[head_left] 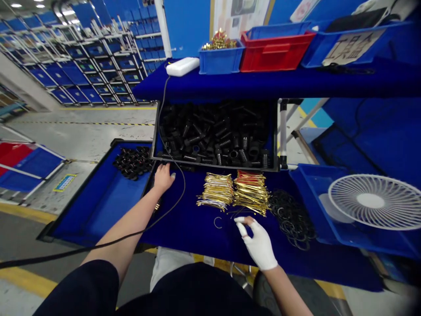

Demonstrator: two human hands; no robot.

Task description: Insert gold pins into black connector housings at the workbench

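My left hand [163, 177], bare, reaches to the left side of the blue work table [192, 228], by the front edge of a bin of black ribbed plastic parts [213, 136]. Its fingers are stretched forward with the thumb apart, and no held thing shows. My right hand [258, 245] wears a white glove. Thumb and index finger meet in a pinch near thin dark strands [237, 212]; whatever may be between them is too small to make out. Just beyond lie bundles of gold-ended white wires [216, 191] and red wires [251, 192]. A thin open ring [217, 223] lies left of that hand.
A black cable [154, 223] crosses above my left forearm. Black rings [294, 219] are heaped at right, beside a blue tray with a white fan grille [375, 201]. Small black parts [133, 162] sit in a left tray. Blue and red boxes [276, 52] line the shelf.
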